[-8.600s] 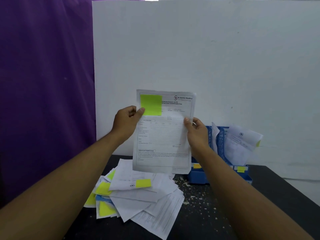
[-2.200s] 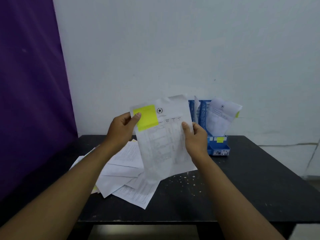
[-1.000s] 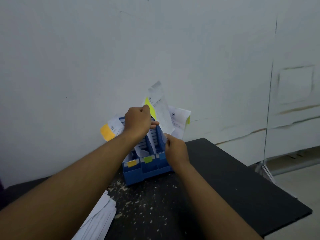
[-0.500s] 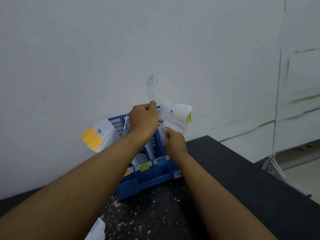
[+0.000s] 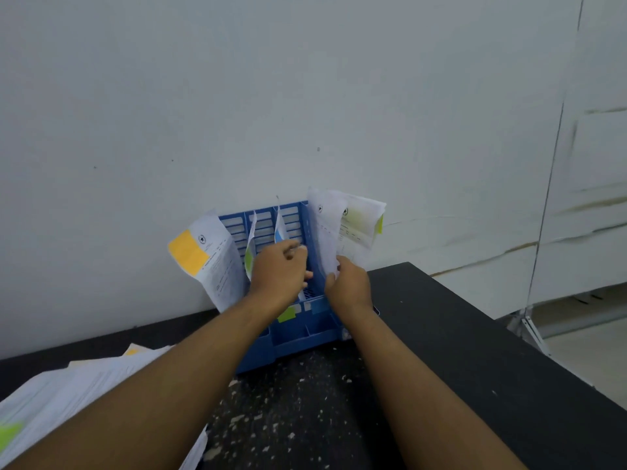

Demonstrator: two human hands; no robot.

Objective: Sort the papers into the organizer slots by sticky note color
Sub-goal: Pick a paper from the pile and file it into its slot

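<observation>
Our right hand pinches the lower part of the paper, which stands upright in the blue organizer's rightmost slot, its long axis vertical. Our left hand curls before the organizer's middle slots; we cannot tell whether it grips anything.

Organizer stands on the bench at 12 o'clock, backed against the wall. Loose paper pile lies on the bench at 8 o'clock. From the left, slots hold the leftmost sheet, second sheet and third sheet. The rightmost slot holds the front sheet, with the rear sheet behind. Left grip sits before the middle slots. Right grip holds the front sheet's lower edge.
</observation>
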